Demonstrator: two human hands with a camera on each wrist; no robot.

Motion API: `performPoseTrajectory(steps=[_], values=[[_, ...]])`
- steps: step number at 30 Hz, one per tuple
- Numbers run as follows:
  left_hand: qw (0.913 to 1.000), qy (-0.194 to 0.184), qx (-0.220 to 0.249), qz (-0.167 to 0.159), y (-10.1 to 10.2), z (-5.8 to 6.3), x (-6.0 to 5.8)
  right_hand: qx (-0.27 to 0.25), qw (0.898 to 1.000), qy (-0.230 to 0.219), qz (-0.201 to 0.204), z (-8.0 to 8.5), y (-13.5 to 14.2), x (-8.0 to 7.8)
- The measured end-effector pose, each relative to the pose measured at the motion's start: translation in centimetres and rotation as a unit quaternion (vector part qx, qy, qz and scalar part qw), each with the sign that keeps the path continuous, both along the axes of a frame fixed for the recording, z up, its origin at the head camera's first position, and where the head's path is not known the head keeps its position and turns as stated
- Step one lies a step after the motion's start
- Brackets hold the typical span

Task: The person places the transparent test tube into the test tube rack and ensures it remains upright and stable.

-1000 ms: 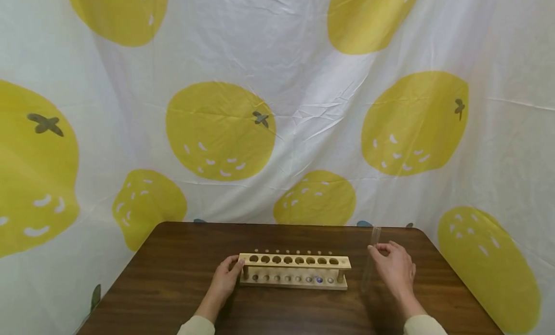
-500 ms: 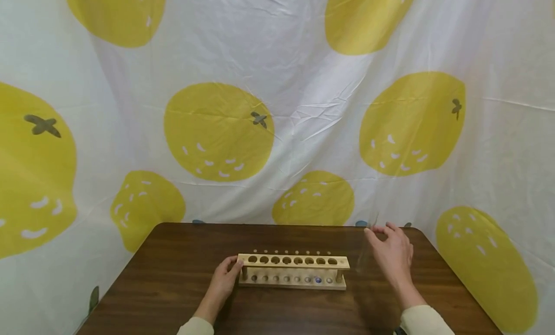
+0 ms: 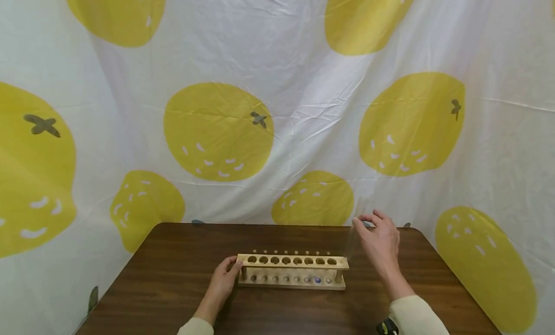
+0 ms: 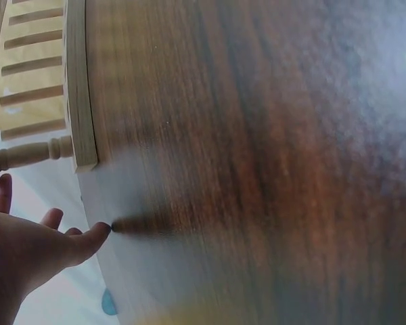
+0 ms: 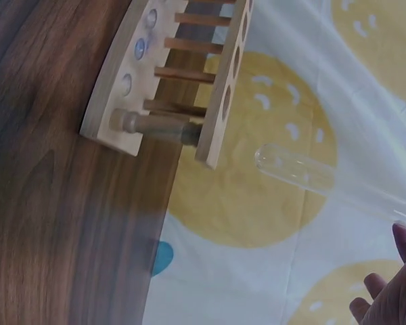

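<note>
My left hand [image 3: 226, 272] grips the left end of a wooden test tube rack [image 3: 293, 261], its thumb at the top plank and its lower fingers spread beside the end post. The rack stands upright with a row of holes along the top. Raised to the right of it, my right hand [image 3: 381, 236] pinches a clear glass test tube [image 5: 298, 170] between thumb and fingertips. The tube's rounded end points down and toward the rack's right end, apart from the top plank in the right wrist view. Its other fingers stay lifted.
Short pegs line the rack's back edge, and a blue spot [image 3: 318, 280] shows in one hollow of its base. The dark wooden table [image 3: 182, 248] ends at a lemon-patterned cloth [image 3: 303, 132] hanging behind it.
My right hand has lifted the test tube off the table side, then carried it up and left toward the rack's right end. The left hand and the rack stay in place.
</note>
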State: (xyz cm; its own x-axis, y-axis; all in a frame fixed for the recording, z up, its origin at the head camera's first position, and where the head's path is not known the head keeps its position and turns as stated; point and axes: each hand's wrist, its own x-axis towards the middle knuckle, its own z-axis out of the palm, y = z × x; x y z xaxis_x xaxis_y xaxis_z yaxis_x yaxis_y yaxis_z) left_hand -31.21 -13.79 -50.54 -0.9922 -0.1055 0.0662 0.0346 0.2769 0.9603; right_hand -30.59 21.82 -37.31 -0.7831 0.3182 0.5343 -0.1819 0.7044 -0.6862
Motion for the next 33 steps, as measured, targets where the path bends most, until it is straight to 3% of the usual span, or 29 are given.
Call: performPoseTrajectory(steps=[11, 19, 33], values=[[1.0000, 0.003, 0.009, -0.003, 0.0, -0.1, -0.1, 0.015, 0.999, 0.041, 0.024, -0.3, -1.8, -0.8], [0.9999, 0.004, 0.015, -0.002, -0.1, -0.3, -0.3, 0.019, 0.999, -0.001, 0.042, -1.1, -2.4, -0.9], [0.9999, 0.003, 0.014, 0.002, -0.1, -0.3, -0.3, 0.031, 0.998, -0.007, 0.052, -2.6, -2.5, -1.1]])
